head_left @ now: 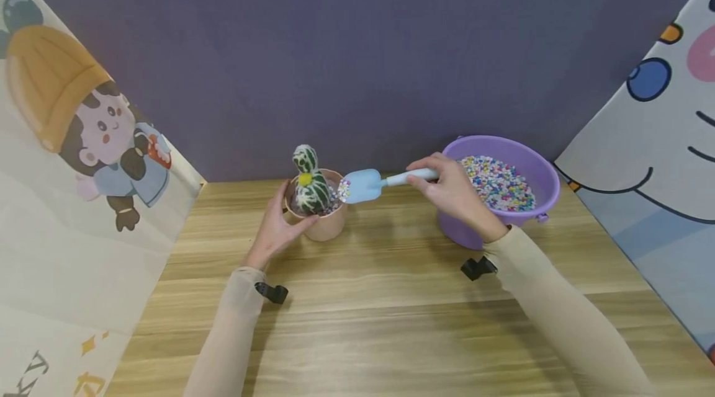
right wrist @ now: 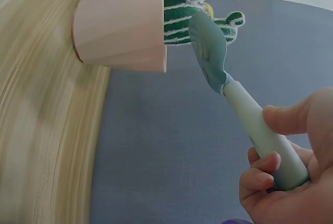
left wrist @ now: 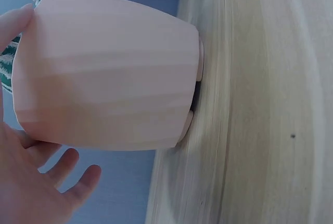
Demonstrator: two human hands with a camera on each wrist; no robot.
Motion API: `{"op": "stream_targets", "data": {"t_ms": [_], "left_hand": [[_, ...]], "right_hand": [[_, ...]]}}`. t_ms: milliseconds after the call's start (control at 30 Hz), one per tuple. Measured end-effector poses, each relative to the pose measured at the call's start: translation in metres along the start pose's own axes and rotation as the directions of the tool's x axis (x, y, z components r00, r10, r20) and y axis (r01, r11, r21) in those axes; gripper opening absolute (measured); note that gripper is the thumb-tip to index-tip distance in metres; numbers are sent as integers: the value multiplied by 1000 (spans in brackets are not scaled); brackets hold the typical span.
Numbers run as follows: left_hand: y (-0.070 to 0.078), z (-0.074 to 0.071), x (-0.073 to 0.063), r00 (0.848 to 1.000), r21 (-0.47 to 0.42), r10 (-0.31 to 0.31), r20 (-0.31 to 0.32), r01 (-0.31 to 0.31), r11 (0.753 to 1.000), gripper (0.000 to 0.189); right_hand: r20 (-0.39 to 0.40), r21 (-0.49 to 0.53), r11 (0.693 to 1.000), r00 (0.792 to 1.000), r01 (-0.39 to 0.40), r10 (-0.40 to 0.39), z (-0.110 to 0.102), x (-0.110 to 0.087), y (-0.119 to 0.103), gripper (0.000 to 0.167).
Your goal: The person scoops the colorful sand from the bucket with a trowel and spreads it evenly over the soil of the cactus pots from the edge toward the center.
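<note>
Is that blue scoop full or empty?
Neither: the head view shows colorful beads only at the tip of the scoop; the rest looks bare.

Both arms reach across the bench (head_left: pixel 357 329) toward its back edge, in pale long sleeves (head_left: pixel 223 329); the left forearm (head_left: pixel 226 350) lies nearer the bench's left edge and runs almost straight forward; the left hand (head_left: pixel 279 229) grips close to the back edge, thumb (left wrist: pixel 15 25) set opposite the fingers (left wrist: pixel 83 182), some of which curl free; the right forearm (head_left: pixel 564 310) slants forward and inward, raised above the wood; the right hand (head_left: pixel 452 189) holds firmly, fingers curled beneath, thumb laid along the top.
</note>
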State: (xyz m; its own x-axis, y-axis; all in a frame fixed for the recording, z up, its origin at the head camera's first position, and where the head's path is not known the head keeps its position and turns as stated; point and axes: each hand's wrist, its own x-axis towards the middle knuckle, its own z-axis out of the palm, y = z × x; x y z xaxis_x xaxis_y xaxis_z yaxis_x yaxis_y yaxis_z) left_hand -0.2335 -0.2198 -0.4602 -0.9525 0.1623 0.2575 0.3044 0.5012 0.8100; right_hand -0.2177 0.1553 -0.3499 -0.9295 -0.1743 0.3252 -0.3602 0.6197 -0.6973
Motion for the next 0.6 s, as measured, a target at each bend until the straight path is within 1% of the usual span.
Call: {"op": "stream_targets", "data": {"t_ms": [200,400,600], "left_hand": [[4,3,-2,999,16,-34,-9,34,999,114],[6,6,-3,999,18,-46,-15,46,999,115],[9,7,-3,998,22,-48,-33,49,999,113]], "right_hand": [[14,-27,1000,1000,-3,4,7,4,-1,24],[43,-63,998,999,15,-12,12,6,-5,26],[65,-95,995,998,26,-20,13,11,-12,26]]}}
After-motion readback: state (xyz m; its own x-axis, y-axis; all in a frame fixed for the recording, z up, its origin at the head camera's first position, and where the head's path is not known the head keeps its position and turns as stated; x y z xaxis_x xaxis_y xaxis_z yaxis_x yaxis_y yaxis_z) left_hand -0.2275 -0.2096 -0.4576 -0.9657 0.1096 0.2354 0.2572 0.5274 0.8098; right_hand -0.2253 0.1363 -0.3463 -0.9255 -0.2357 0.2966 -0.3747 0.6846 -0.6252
